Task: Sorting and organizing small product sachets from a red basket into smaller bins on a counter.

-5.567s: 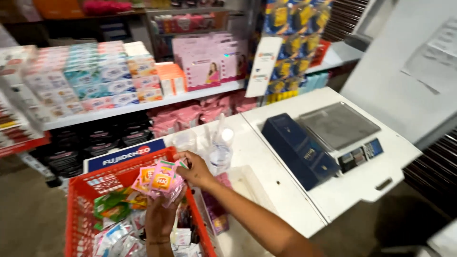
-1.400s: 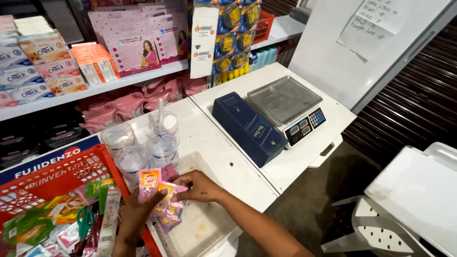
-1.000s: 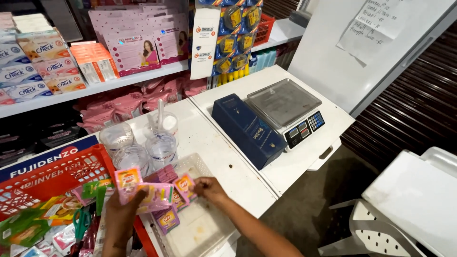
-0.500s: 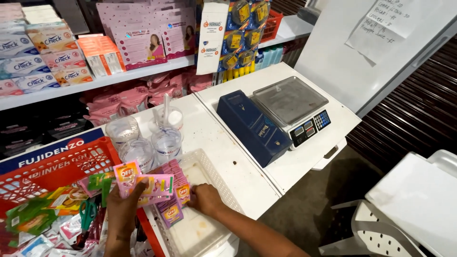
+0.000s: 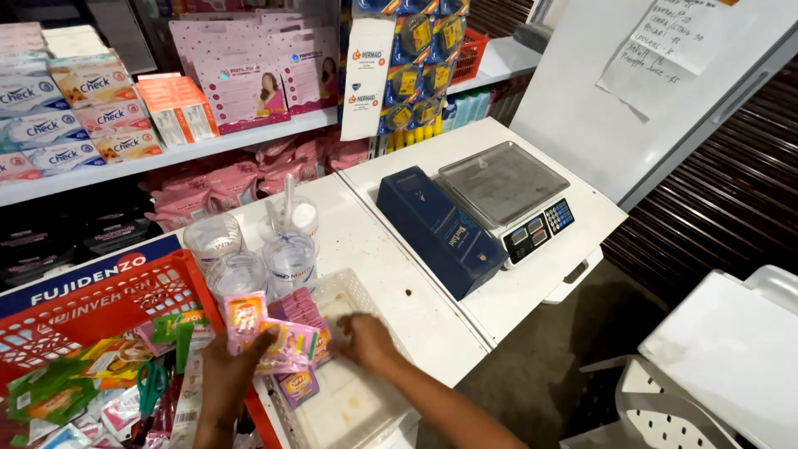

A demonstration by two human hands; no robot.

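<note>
**Sachets going into the white tray**

Sachets (image 5: 274, 337), pink and orange, fanned in a small bunch above the near-left rim of the white mesh tray (image 5: 366, 407). Left hand (image 5: 229, 374) clamps the bunch from below, thumb over the front, at the tray's left edge. Right hand (image 5: 366, 341) lies low inside the tray, fingers curled at the bunch's right end; it looks to be pinching one sachet, but motion blur keeps me from telling whether it grips or only touches. One more sachet sits in the tray just below the bunch.

Left of the tray: red basket (image 5: 100, 308) heaped with mixed packets and green-handled scissors (image 5: 150, 387). Behind the tray: clear plastic cups (image 5: 249, 254). Right of the tray, further back: blue box (image 5: 440, 229) against a weighing scale (image 5: 507, 191).

Step in hand, as I read it: peeling sachets off the bunch and laying them in the tray. Next move calls for the right fingers to separate a single sachet cleanly while the left keeps the rest pinned, then set it flat on the bare tray floor.
</note>
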